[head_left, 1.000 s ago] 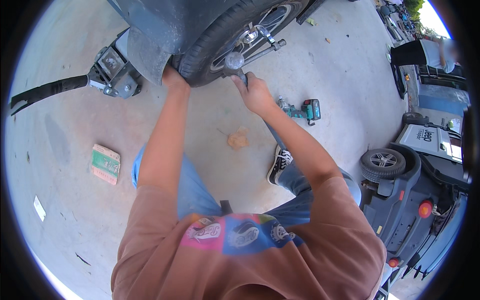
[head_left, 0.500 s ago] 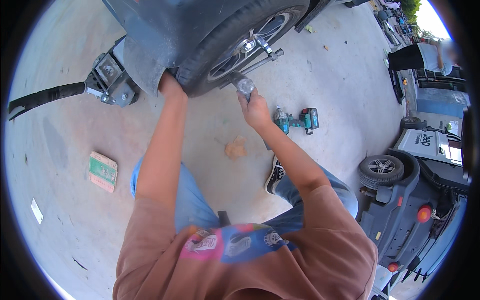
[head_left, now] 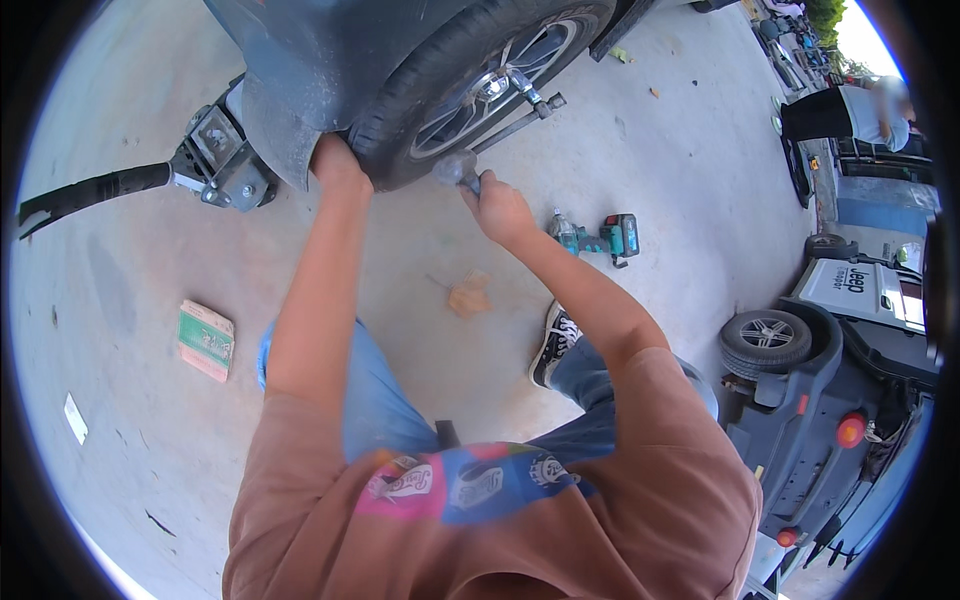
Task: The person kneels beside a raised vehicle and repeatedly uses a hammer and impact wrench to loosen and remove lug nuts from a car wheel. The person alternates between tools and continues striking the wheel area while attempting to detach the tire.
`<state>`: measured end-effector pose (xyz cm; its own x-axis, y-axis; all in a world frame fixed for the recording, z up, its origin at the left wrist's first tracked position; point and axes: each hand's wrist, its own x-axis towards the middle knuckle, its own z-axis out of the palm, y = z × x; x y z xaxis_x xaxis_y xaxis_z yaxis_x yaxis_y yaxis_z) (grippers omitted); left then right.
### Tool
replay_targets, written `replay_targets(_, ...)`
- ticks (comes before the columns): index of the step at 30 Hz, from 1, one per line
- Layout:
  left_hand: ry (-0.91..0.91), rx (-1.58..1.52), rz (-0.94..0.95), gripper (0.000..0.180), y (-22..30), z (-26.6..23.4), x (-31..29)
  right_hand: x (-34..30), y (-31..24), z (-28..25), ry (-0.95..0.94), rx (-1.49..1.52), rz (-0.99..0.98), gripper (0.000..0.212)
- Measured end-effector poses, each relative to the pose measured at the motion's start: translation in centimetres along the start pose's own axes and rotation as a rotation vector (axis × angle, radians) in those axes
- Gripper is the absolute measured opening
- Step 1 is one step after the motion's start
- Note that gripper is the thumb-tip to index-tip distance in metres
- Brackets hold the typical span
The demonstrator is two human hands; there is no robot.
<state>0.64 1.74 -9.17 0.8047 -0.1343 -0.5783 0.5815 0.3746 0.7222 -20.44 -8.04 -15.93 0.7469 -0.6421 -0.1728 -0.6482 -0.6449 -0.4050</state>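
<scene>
The car wheel [head_left: 385, 160] is in front of me, with a black tyre and a silver spoked rim. My left hand [head_left: 338, 160] reaches in behind the tyre, beside the grey fender edge [head_left: 275, 130]; its fingers are hidden. In my right hand [head_left: 502, 210], closed round the handle, is a hammer with a thick grey head [head_left: 455, 168]. That head is close to the lower rim and tyre edge; whether it touches I cannot tell. A lug wrench [head_left: 520, 122] with a long bar sits at the wheel's hub.
A floor jack [head_left: 225, 150] with a black handle stands left of the wheel. On the floor lie a teal impact wrench [head_left: 595, 238], a dry leaf [head_left: 470, 293] and a green-and-pink box [head_left: 206, 340]. At right are another vehicle [head_left: 800, 430] and a person [head_left: 845, 115].
My right hand has shifted slightly, and the hammer head has swung left toward the tyre. My left hand stays behind the tyre, barely moved.
</scene>
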Motion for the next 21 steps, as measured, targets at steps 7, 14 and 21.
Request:
replay_targets(7,-0.053,-0.095,0.138,0.042,-0.8,-0.9,1.3,-4.3,-5.1,-5.9,-0.195,0.042,-0.166,0.041)
replay_targets(14,0.119,-0.007,0.050,0.044,0.1,1.0,-1.6,0.9,2.0,-4.0,-0.125,-0.189,-0.201,0.043)
replay_targets(21,0.001,-0.024,0.256,0.046,-2.1,-1.6,3.0,-2.8,3.3,-2.4,-0.351,-0.231,-0.340,0.040)
